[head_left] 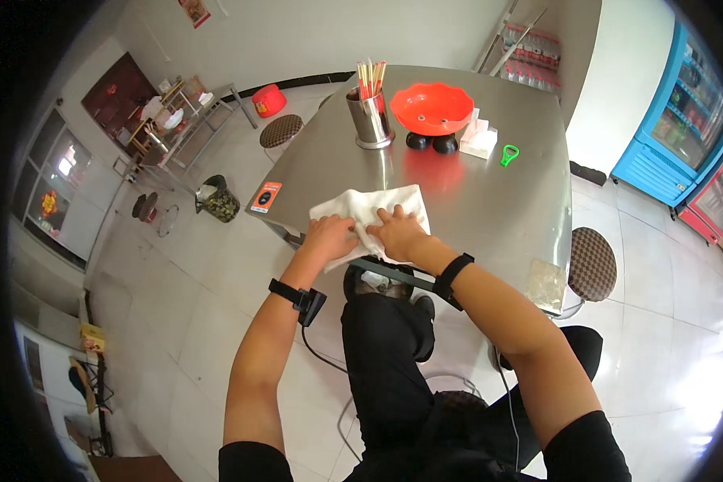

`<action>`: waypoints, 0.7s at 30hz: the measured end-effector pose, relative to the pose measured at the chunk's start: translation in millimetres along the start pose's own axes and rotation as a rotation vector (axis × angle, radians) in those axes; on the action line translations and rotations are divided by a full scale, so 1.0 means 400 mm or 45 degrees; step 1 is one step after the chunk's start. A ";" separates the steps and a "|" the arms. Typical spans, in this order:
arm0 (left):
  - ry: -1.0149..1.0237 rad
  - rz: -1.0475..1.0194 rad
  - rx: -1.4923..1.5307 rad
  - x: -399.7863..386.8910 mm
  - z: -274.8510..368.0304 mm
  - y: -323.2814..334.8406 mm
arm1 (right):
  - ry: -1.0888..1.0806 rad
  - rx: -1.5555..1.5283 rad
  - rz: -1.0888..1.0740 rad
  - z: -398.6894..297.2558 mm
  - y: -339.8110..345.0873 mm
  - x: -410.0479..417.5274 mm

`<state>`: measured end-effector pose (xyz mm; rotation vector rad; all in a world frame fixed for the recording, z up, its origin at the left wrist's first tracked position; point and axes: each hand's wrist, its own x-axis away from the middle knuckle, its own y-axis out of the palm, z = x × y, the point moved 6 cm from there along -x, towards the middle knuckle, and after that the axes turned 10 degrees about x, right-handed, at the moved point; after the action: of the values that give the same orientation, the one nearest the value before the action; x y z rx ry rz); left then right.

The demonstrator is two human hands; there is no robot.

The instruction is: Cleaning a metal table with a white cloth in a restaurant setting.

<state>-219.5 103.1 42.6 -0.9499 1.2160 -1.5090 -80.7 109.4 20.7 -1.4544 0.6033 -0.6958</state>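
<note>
A white cloth (pixel 391 202) lies on the near edge of the stainless steel table (pixel 482 211), its lower corner hanging past the rim. A raised fold runs down its middle between my two hands. My left hand (pixel 331 237), fingers curled, grips the cloth left of this fold. On the other side, my right hand (pixel 402 234) bears on the cloth with bent, spread fingertips, its thumb at the fold. Each wrist wears a black strap; a small device with a cable shows on the left one.
Farther back stand a metal cup of chopsticks (pixel 370 117), a red scalloped bowl (pixel 432 108) on black feet and a tissue pack (pixel 479 138). A green bottle opener (pixel 510 155) lies right of them. Stools (pixel 592 264) and a waste bin (pixel 219 199) flank the table.
</note>
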 end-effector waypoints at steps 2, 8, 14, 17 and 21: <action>-0.043 -0.101 0.137 0.005 0.012 -0.003 | -0.008 -0.119 -0.020 0.021 0.006 0.009; 0.215 -0.282 0.550 0.016 0.067 0.064 | -0.149 -0.311 -0.062 0.070 -0.002 0.064; 0.486 -0.158 0.322 0.018 0.233 0.114 | -0.162 -0.386 0.035 0.161 0.021 0.167; 0.499 -0.028 0.469 0.016 0.284 0.100 | -0.126 -0.314 0.050 0.211 0.006 0.224; 0.625 0.074 0.281 -0.015 0.359 0.093 | 0.064 -0.263 0.078 0.304 0.018 0.284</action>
<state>-74.8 71.2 35.5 -0.4031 1.3619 -1.8477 85.8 107.0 23.5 -1.6055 0.7742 -0.6380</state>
